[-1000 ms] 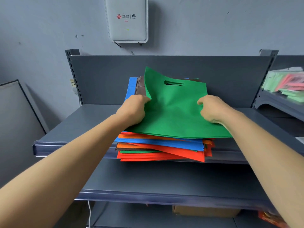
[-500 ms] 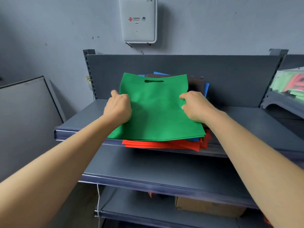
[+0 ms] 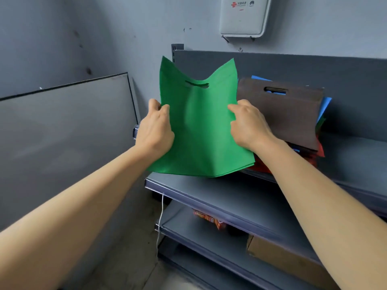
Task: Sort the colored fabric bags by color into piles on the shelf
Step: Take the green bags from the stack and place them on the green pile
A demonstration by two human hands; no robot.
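The green bag [image 3: 201, 130], pinched at its 9 o'clock edge by the left hand [image 3: 156, 130] and at 3 o'clock by the right hand [image 3: 249, 126], hangs above the left end of the shelf [image 3: 356, 155], presumably to found a green pile apart from the mixed stack [image 3: 289, 118] at 3 o'clock.

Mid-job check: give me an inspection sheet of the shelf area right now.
Surface: grey metal shelf, several tiers.
Job's things: green bag held up left of the mixed stack; brown bag tops that stack.
Clutter: cardboard box and orange packet on lower tiers.
Hands: left hand and right hand each grip the green bag's side edges.
Cables: white cord hangs by the shelf's left end.
Surroundings: white wall box above; grey panel leans at left.
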